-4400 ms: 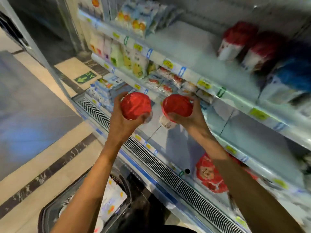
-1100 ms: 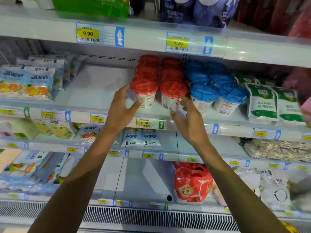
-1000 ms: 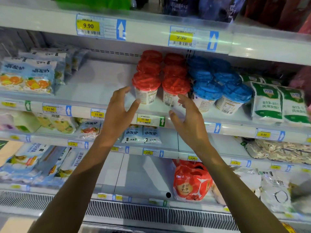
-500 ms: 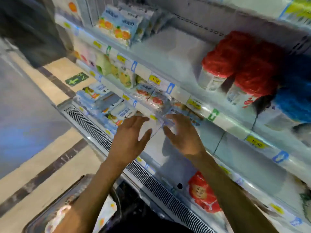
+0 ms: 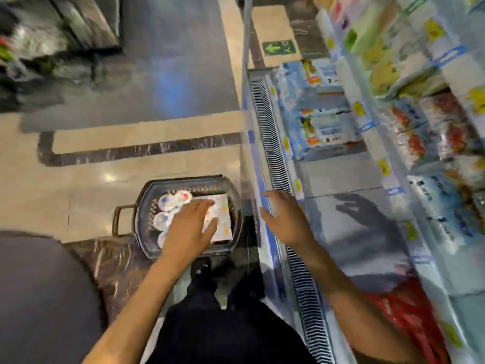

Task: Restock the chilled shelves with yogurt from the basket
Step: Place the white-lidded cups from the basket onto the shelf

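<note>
Beside the chiller, a person is standing over the basket [image 5: 143,206] on the floor [image 5: 105,158], where round, white-lidded yogurt tubs [image 5: 168,203] are lying next to a flat white pack [image 5: 223,219]. The left hand [image 5: 190,228] is hovering over the pack, fingers spread and gripping nothing; whether it is touching the pack cannot be told. The right hand [image 5: 284,219] is hanging open and empty above the grille [image 5: 270,143], just beside the basket. The step in hand is probably picking the next tubs. Doing it well likely means taking each tub round its wall, not by its thin lid, one per hand, and keeping them upright for the bare stretch of the chilled shelves [image 5: 341,177].
</note>
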